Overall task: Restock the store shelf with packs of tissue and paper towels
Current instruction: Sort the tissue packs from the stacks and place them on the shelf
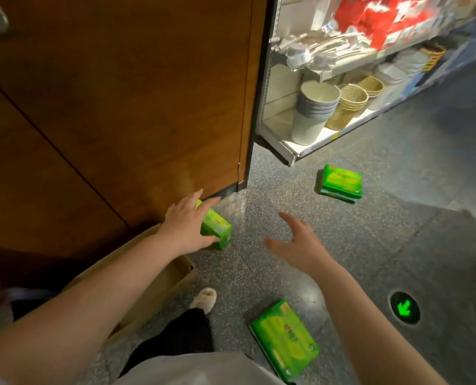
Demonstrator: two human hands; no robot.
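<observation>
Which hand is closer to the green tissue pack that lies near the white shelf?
The right hand. It hovers open above the floor, below and left of that tissue pack. The left hand is farther left, holding another green pack by the wooden panel.

The speckled grey stone floor (370,232) is carrying three green plastic-wrapped tissue packs: one (339,183) lying near the white shelf base, one (285,339) lying nearest the camera, one (217,227) sitting by the wooden cabinet. A brown cardboard box (162,282) is resting beside that cabinet, and a round green arrow floor light (404,308) is glowing at the right.
</observation>
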